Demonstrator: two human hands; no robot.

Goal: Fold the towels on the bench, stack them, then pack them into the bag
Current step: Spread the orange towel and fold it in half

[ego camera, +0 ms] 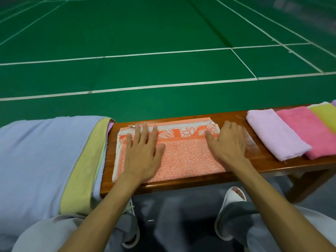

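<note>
Orange towel (181, 157) lies folded mid-frame on the desk (263, 159). Left hand (141, 151) and right hand (229, 144) press it flat, apart, fingers straight. Lilac towel (276, 135) and pink towel (309, 131) sit folded at right, not stacked. Blue pile (40, 157) at left is not yet folded. No bag is visible.

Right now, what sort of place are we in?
Probably an indoor sports hall, likely a badminton court: a green floor marked with white court lines stretches beyond a wooden bench with folded towels.
</note>
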